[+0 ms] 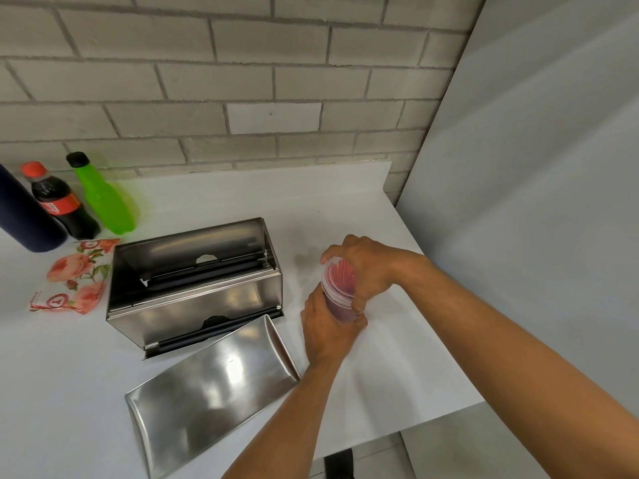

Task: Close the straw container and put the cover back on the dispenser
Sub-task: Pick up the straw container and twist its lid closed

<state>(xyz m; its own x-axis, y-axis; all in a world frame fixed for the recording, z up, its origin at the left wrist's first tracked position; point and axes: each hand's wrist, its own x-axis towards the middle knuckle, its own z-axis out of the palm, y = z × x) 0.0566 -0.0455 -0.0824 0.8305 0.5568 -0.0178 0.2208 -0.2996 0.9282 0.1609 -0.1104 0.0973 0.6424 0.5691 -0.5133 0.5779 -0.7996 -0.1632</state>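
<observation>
- White countertop [214, 198] runs back to a grey brick wall [242, 84].
- Your left hand [326, 328] wraps the clear straw container [340, 292] low down; your right hand [363, 267] clamps its top (red straws show inside).
- Left of it, the steel dispenser [193, 281] stands open, its cover [211, 385] lying on the counter in front.

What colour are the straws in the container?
Red, seen through the clear straw container in the head view.
</observation>
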